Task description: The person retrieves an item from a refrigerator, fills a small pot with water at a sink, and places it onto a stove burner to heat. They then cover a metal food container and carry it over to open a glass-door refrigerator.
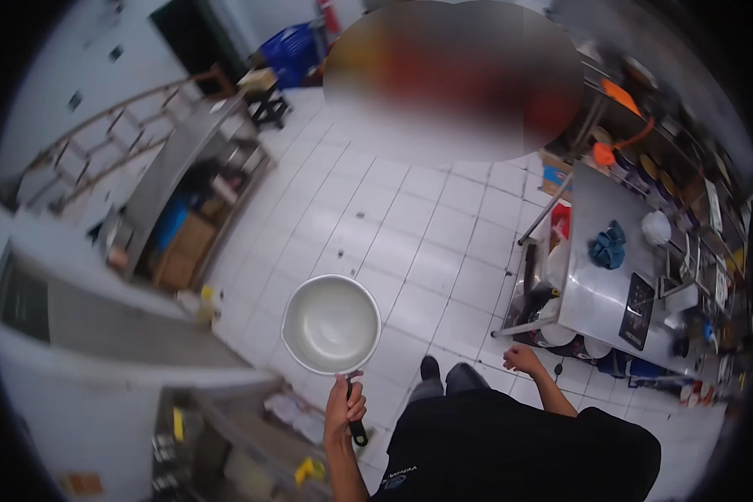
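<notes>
My left hand (344, 408) is wrapped round the black handle of a metal pot (332, 325) and holds it out over the tiled floor. The pot's light inside faces up, and no contents can be made out in it. My right hand (522, 360) hangs to the right of my body, near the lower corner of a steel table (590, 293). Its fingers are loosely curled, and whether they hold anything is too small to tell.
On the steel table lie a blue-green cloth (608, 245) and a black cooktop (637, 311). A steel counter with shelves (163, 180) stands at the left. Lower left is another shelf unit (226, 452). A blue bin (291, 54) stands at the back. A large blurred patch covers the top middle.
</notes>
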Available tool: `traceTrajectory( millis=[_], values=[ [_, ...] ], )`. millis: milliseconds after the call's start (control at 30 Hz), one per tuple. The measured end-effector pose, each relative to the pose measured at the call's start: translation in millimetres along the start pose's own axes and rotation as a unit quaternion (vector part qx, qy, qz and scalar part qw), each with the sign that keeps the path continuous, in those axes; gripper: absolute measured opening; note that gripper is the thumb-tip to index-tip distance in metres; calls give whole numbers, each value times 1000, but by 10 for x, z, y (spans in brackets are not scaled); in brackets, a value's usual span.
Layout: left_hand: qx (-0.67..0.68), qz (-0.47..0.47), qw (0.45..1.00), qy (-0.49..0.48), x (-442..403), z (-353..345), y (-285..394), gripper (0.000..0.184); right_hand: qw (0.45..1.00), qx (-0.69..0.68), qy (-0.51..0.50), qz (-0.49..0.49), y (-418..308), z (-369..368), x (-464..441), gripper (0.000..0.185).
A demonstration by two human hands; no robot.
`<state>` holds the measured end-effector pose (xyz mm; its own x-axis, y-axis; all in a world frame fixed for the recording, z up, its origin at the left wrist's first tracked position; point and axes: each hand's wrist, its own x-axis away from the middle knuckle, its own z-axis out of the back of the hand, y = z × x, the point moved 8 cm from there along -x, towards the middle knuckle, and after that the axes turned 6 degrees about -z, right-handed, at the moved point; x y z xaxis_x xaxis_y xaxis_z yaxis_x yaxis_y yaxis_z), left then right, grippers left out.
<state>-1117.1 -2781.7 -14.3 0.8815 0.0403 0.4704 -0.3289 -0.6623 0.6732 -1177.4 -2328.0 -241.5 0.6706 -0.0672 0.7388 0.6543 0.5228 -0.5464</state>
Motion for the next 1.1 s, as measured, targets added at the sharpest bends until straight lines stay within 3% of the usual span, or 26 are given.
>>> traceTrajectory(
  millis=[133, 267, 333, 367, 400, 467, 500, 600, 633, 733, 767, 800, 867, 900, 933, 967, 1000, 1033, 1067, 1100],
  values=[
    [-8, 25, 998, -52, -1861, -855, 509, 50, 995, -87, 36, -43, -57, 283, -807, 29],
    [-41, 36, 996, -74, -3529, -1667, 879, 48, 993, -63, -38, -92, -232, 313, -1610, 29],
    [-59, 67, 994, -55, -4127, -1787, 1037, 46, 971, 228, -21, 69, -367, 187, -2134, 32],
    [-61, 63, 993, -75, -4597, -2080, 1104, 46, 916, 368, 19, 159, -721, 405, -2643, 34],
    [-66, 66, 991, -94, -5025, -2344, 1159, 45, 973, 222, 41, 56, -829, 656, -2975, 36],
    [-67, 93, 988, -107, -5638, -2620, 1265, 46, 982, 183, -42, 16, -1467, 957, -3447, 33],
    [-48, 96, 988, -111, -5992, -2821, 1333, 47, 994, 18, -50, -92, -1962, 1268, -3457, 26],
    [-58, 93, 982, -152, -7048, -3447, 1636, 50, 995, 58, -82, -14, -2911, 1965, -4458, 22],
    [-63, 99, 981, -154, -7368, -3567, 1700, 51, 994, -18, -60, -92, -3481, 2318, -4413, 22],
    [-77, 124, 976, -164, -8386, -3914, 1888, 54, 993, -7, 26, 119, -4062, 3011, -5516, 23],
    [-100, 121, 973, -168, -8740, -4118, 2008, 52, 980, -182, 84, -9, -4034, 3270, -5723, 19],
    [-120, 124, 970, -170, -9055, -4267, 2093, 51, 961, -248, 125, -2, -3927, 3396, -6087, 17],
    [-104, 143, 966, -187, -9787, -4598, 2263, 51, 945, -296, 137, -27, -3801, 3432, -6475, 27],
    [-97, 153, 964, -192, -10142, -4753, 2361, 50, 988, -102, 119, -3, -3524, 3296, -6959, 30],
    [-110, 146, 957, -226, -10491, -4961, 2472, 50, 967, -233, 83, -54, -3734, 3198, -6835, 13],
    [-102, 152, 959, -216, -10826, -5166, 2574, 49, 939, -290, 68, -174, -4002, 3100, -6643, 13],
    [-100, 154, 961, -208, -11171, -5381, 2708, 49, 941, -289, 4, -175, -3895, 2855, -6859, 13],
    [-103, 158, 957, -220, -11520, -5579, 2829, 49, 968, -235, 87, 12, -4192, 2910, -6773, 17],
    [-104, 159, 953, -235, -11892, -5806, 2924, 49, 950, -167, 174, 199, -4483, 2939, -6620, 23],
    [-102, 163, 949, -249, -12268, -6015, 2977, 49, 964, -168, 155, 136, -4486, 2850, -6680, 24]
  ],
)
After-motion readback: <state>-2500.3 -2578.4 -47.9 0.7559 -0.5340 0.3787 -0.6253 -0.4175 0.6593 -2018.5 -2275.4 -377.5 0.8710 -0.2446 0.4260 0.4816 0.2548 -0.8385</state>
